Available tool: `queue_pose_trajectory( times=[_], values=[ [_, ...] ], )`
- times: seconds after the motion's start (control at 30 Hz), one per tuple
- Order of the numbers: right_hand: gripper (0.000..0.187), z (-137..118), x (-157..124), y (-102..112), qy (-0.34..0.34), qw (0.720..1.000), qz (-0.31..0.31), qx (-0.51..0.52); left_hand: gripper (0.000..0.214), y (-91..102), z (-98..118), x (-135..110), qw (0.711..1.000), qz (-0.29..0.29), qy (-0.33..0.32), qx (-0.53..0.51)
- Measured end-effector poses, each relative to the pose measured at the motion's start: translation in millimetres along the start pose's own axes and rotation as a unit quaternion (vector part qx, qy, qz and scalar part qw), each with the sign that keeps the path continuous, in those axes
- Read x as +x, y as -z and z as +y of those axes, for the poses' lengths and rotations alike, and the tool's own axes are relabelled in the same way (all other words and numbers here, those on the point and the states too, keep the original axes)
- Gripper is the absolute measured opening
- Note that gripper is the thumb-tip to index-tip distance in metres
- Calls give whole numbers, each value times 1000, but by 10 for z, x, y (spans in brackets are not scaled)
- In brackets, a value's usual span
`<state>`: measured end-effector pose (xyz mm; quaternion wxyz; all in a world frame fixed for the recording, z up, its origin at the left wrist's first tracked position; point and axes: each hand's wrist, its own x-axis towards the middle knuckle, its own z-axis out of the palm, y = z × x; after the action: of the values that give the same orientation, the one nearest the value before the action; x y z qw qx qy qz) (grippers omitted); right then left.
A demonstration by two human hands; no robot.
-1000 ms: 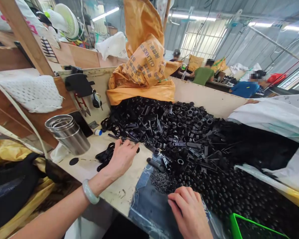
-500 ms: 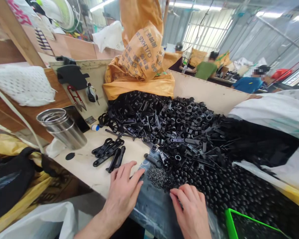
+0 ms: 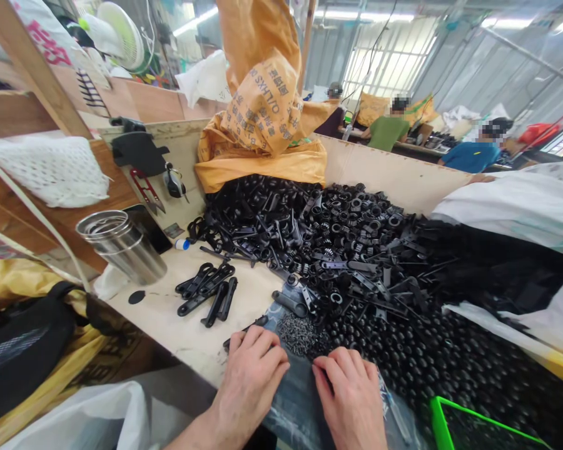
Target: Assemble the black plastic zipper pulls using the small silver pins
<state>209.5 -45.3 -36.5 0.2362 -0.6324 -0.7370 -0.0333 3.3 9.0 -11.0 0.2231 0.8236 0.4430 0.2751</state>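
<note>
My left hand (image 3: 254,378) is at the near edge of the table, fingers curled and thumb drawn in against them. Whatever they may hold is hidden. Just beyond its knuckles lies a long black plastic part (image 3: 246,331), partly covered by the hand. My right hand (image 3: 351,397) is bent in a pinch at the near side of a heap of tiny dark pieces (image 3: 303,332); its fingertips hide anything between them. Beyond the left hand, several black handle-like parts (image 3: 206,287) with ring ends lie grouped on the pale tabletop (image 3: 162,328).
A large pile of black plastic parts (image 3: 281,231) spills from an orange sack (image 3: 263,169). Round black pieces (image 3: 431,356) spread at right, near a green-rimmed tray (image 3: 438,425). A steel cup (image 3: 126,250) stands left. Several people work beyond the wooden partition (image 3: 380,161).
My left hand has moved right and toward me, its spread fingers now curled together, exposing the long black part beyond it. My right hand has shifted slightly left, still pinched.
</note>
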Motion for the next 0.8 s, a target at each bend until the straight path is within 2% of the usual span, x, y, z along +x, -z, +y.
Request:
queue_pose_trajectory(
  times=[0.07, 0.13, 0.2, 0.3, 0.37, 0.43, 0.57, 0.8],
  values=[
    [15, 29, -16, 0, 18, 1000, -7, 4, 13, 58, 24, -48, 993, -22, 53, -102],
    [13, 31, -10, 7, 25, 1000, -2, 13, 14, 94, 51, -90, 965, -53, 138, -215],
    [16, 12, 12, 17, 24, 999, 11, 22, 22, 92, 74, -116, 918, -70, 215, -325],
    [23, -2, 35, 37, 19, 999, 27, 13, 35, 27, 90, -135, 841, -84, 283, -453],
    [25, 20, 29, 62, 16, 999, 30, 1, 44, -32, 89, -148, 801, -90, 314, -501],
    [23, 52, 13, 96, 16, 999, 32, -7, 50, -80, 82, -164, 773, -101, 340, -526],
    [25, 48, 21, 144, 24, 999, 38, -12, 56, -133, 67, -182, 746, -116, 359, -549],
    [34, -68, 162, 53, 26, 997, 40, -60, 55, -163, 61, -163, 746, -110, 357, -552]
  ],
)
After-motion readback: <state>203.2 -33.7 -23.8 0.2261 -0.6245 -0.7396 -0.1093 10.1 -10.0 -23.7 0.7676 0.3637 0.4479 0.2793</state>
